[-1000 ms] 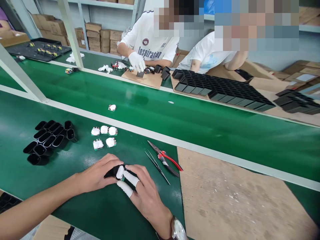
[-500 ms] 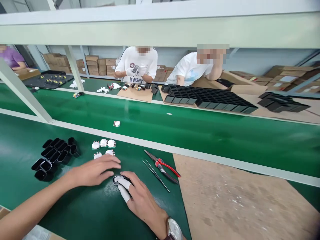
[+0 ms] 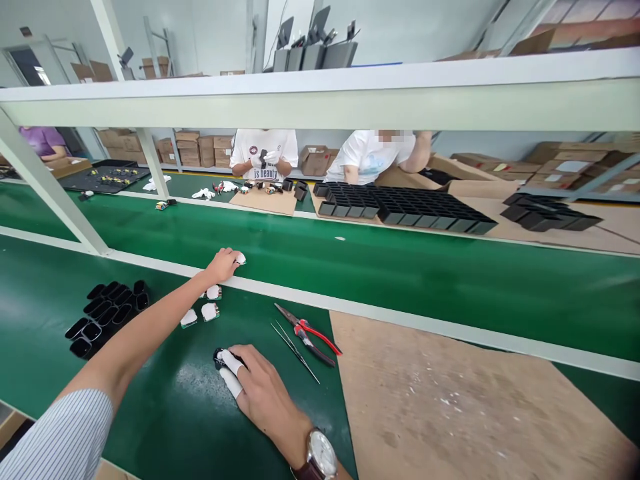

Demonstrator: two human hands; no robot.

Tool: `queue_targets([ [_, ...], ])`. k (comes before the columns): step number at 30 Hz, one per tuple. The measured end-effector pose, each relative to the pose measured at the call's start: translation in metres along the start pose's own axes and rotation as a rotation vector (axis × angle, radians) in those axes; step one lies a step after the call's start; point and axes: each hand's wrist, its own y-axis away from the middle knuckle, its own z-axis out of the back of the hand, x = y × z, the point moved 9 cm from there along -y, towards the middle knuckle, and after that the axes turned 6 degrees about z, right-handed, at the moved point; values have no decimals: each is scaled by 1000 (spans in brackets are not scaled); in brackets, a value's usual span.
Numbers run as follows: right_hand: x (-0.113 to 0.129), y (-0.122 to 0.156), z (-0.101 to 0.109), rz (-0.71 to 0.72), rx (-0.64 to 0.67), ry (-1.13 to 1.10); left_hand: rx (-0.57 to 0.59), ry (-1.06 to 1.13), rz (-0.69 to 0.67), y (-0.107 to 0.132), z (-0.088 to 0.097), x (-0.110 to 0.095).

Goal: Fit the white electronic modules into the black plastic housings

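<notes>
Left hand point(image 3: 223, 265) moved outward; its forearm point(image 3: 163, 305) blocks some white-topped boards point(image 3: 210, 311).

The left arm point(image 3: 150, 321) is stretched well out in front, bare below a striped sleeve point(image 3: 75, 427) and only slightly bent. At its end the left hand point(image 3: 223, 265) is back-up, fingers bent forward; from here I can't make out how tightly they close. The right hand point(image 3: 270, 390) rests much nearer the body, fingers curled in, white covers point(image 3: 231, 362) on thumb and forefinger, a watch point(image 3: 323, 453) around the wrist.
</notes>
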Motion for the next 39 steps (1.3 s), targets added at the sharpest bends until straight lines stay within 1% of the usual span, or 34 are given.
queue_targets([
  [2,1,0,-1,4,19,10,0,3,-42,4,-1,-15],
  [4,2,0,-1,9,22,35,12,12,-114,21,0,-35],
  [6,4,0,0,7,15,62,34,21,-196,50,2,-53],
  [8,4,0,-1,-4,8,74,61,25,-264,85,5,-65],
  [9,4,0,-2,-9,7,73,76,25,-290,102,5,-67],
  [11,5,-1,-3,-12,4,67,84,12,-321,132,8,-64],
  [14,5,-2,2,-15,-15,45,21,-12,-333,161,17,-55],
  [16,0,-3,14,-25,-52,45,-46,36,-333,174,28,-50],
  [18,-12,0,31,-70,-92,123,-63,165,-327,187,36,-48],
  [20,-32,6,47,-160,-93,302,3,318,-317,203,35,-49],
  [22,-52,16,55,-233,-49,486,116,420,-296,220,22,-50],
  [23,-59,20,56,-243,-30,533,159,447,-278,227,14,-50],
  [25,-67,25,53,-229,1,544,192,472,-227,238,-1,-47],
  [26,-66,26,50,-214,17,529,194,477,-200,241,-7,-45],
  [29,-50,19,40,-162,83,459,189,487,-143,244,-18,-40],
  [31,-31,10,38,-125,119,368,197,503,-116,245,-19,-37],
  [33,-12,1,39,-82,145,288,195,531,-102,245,-17,-35],
  [35,1,-4,42,-42,156,280,190,555,-99,245,-15,-35],
  [37,7,-6,44,-23,162,314,184,571,-102,246,-15,-34],
  [39,8,-6,45,-15,167,348,179,580,-113,247,-17,-34],
])
